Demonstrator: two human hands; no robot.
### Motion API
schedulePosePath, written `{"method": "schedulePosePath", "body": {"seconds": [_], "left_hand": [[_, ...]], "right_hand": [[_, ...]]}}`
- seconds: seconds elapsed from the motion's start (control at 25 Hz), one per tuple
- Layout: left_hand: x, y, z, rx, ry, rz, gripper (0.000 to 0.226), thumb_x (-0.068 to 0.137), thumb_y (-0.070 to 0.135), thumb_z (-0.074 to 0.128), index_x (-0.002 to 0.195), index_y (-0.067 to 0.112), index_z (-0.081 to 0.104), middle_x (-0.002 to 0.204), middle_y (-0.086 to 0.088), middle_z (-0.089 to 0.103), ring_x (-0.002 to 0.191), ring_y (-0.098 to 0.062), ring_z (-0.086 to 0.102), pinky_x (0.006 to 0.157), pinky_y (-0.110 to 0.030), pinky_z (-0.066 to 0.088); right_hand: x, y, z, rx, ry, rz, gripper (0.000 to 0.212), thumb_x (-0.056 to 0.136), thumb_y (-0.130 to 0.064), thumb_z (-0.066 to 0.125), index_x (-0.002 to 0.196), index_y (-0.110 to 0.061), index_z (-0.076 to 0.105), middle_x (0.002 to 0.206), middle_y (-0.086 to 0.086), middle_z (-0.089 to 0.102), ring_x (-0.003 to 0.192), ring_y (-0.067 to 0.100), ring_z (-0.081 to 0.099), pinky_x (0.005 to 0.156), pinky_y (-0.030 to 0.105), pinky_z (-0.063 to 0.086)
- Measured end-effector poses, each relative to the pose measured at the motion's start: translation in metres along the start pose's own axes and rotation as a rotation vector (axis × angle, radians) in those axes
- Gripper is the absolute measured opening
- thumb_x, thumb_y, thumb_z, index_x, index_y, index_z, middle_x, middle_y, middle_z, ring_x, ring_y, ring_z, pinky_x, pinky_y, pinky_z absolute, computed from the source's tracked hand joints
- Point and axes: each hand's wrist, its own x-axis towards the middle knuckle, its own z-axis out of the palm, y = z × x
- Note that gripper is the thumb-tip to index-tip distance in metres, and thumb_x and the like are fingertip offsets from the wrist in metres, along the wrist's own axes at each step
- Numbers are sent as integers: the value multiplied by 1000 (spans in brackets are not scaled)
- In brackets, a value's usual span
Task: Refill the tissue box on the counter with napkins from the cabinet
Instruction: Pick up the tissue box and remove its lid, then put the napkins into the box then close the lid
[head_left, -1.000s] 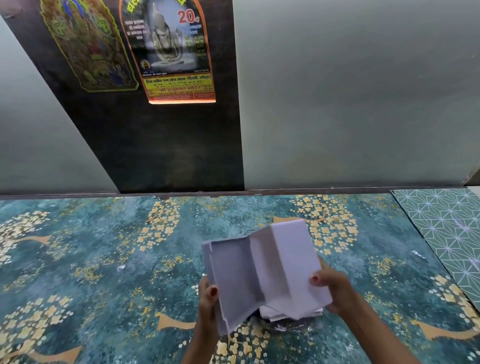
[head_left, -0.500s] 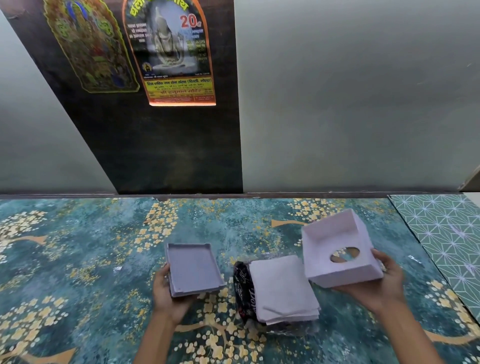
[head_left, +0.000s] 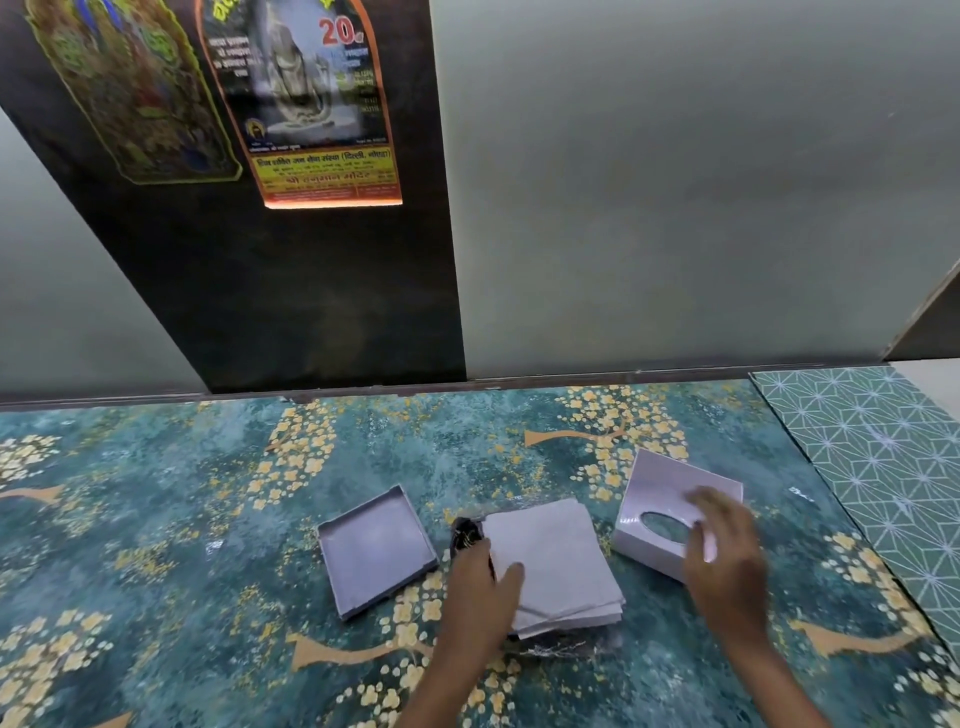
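Note:
The tissue box lies in two parts on the patterned counter (head_left: 156, 519). Its shallow grey base tray (head_left: 374, 551) rests left of centre, hollow side up and empty. Its white cover (head_left: 660, 499), with an oval slot, lies on the right. Between them a stack of white napkins (head_left: 558, 558) sits on a dark plastic wrapper (head_left: 465, 532). My left hand (head_left: 480, 592) grips the stack's left edge with the thumb on top. My right hand (head_left: 727, 556) is blurred, fingers spread over the cover's right side.
A grey wall panel (head_left: 675, 208) and a dark panel with two posters (head_left: 311, 130) rise behind the counter. A green geometric-patterned surface (head_left: 883, 467) adjoins the counter on the right.
Both box parts went from my hands down onto the counter, tray at left, cover at right. My left hand moved right onto the napkin stack.

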Motion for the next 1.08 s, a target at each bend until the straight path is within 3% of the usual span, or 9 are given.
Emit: {"method": "schedulePosePath", "body": {"seconds": [0.12, 0.24, 0.32, 0.44, 0.6, 0.76, 0.92, 1.0, 1.08], "left_hand": [[9, -5, 33, 97, -83, -131, 62, 91, 34, 42, 141, 6, 20, 148, -16, 25, 134, -29, 28, 112, -40, 30], [8, -6, 39, 104, -104, -10, 68, 92, 36, 40, 146, 15, 3, 157, -6, 1, 143, -26, 8, 118, -40, 18], [7, -7, 35, -4, -62, 44, 69, 92, 31, 43, 145, 17, 3, 156, -5, 11, 141, -24, 18, 115, -38, 23], [19, -6, 26, -346, 38, -225, 62, 90, 21, 51, 143, 10, 19, 143, -7, 40, 126, -28, 45, 91, -30, 38], [40, -6, 16, -533, -74, -435, 40, 78, 13, 66, 113, -5, 58, 114, -21, 64, 98, -36, 62, 86, -47, 51], [33, -1, 10, -574, -133, -322, 38, 82, 7, 62, 119, 1, 54, 115, -19, 63, 101, -37, 61, 91, -53, 50], [19, 1, -13, -753, -216, -188, 34, 83, 6, 59, 115, 10, 51, 107, -12, 64, 91, -29, 64, 70, -40, 58], [15, 8, -26, -842, -253, -148, 28, 81, 10, 58, 110, 9, 54, 98, -10, 69, 80, -24, 68, 61, -34, 60], [16, 21, -31, -876, -288, -106, 32, 75, 19, 61, 106, 12, 58, 95, -7, 73, 79, -22, 71, 63, -33, 61]], "right_hand": [[-33, -29, 25, -24, -383, -153, 36, 84, -14, 44, 118, -8, 54, 118, 13, 62, 110, 17, 56, 96, 15, 34], [-59, -31, 52, -19, -573, 127, 60, 88, -27, 43, 141, -13, 19, 152, 7, 24, 137, 24, 25, 113, 36, 25], [-61, -34, 52, 13, -587, 171, 65, 88, -32, 41, 143, -14, 10, 155, 7, 11, 141, 23, 16, 114, 36, 20], [-59, -39, 48, 58, -550, 201, 64, 88, -22, 49, 142, -14, 16, 154, 6, 14, 141, 21, 16, 114, 34, 20], [-62, -42, 45, 119, -577, 213, 61, 85, -20, 52, 139, -15, 24, 152, 5, 22, 138, 20, 23, 112, 34, 26], [-58, -45, 38, 222, -534, 182, 54, 82, -15, 57, 131, -20, 36, 146, 3, 32, 132, 18, 32, 105, 29, 29], [-41, -57, 18, 496, -374, 293, 54, 74, -33, 62, 123, -34, 40, 129, -1, 48, 117, 19, 47, 95, 37, 45], [-25, -66, 6, 735, -465, 426, 70, 60, -49, 62, 125, -31, 41, 124, -1, 52, 109, 19, 55, 86, 34, 53], [-8, -74, 0, 998, -616, 592, 69, 55, -46, 65, 118, -26, 49, 112, 1, 62, 92, 20, 66, 67, 26, 57]]}}
